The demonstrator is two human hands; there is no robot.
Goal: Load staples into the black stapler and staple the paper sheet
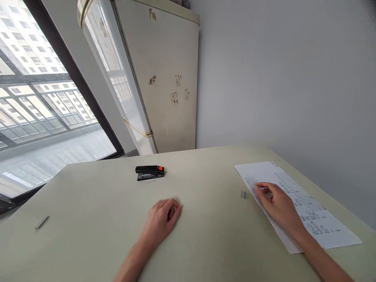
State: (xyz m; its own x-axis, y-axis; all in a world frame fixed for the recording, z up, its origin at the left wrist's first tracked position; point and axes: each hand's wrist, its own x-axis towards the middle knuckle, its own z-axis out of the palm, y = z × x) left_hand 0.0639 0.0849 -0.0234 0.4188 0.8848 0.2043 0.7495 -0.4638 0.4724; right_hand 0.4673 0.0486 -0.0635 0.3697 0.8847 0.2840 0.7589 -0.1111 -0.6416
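My left hand (pixel 162 218) rests on the table in a loose fist, its curled fingers against the thumb, with nothing visible in it. Over the left part of a printed white sheet of paper (pixel 331 231) is my right hand (pixel 276 203). Its fingers are bent and the thumb tip meets the fingertips; no object shows between them. Just left of the sheet lies a short grey strip of staples (pixel 243 194). A black stapler (pixel 150 172) with an orange-red patch lies beyond my left hand.
A longer grey strip of staples (pixel 42 222) lies at the left of the pale table (pixel 202 246). Behind the table stand a worn white refrigerator (pixel 173 51) and a grey wall (pixel 282 74). A large window (pixel 44 94) is on the left.
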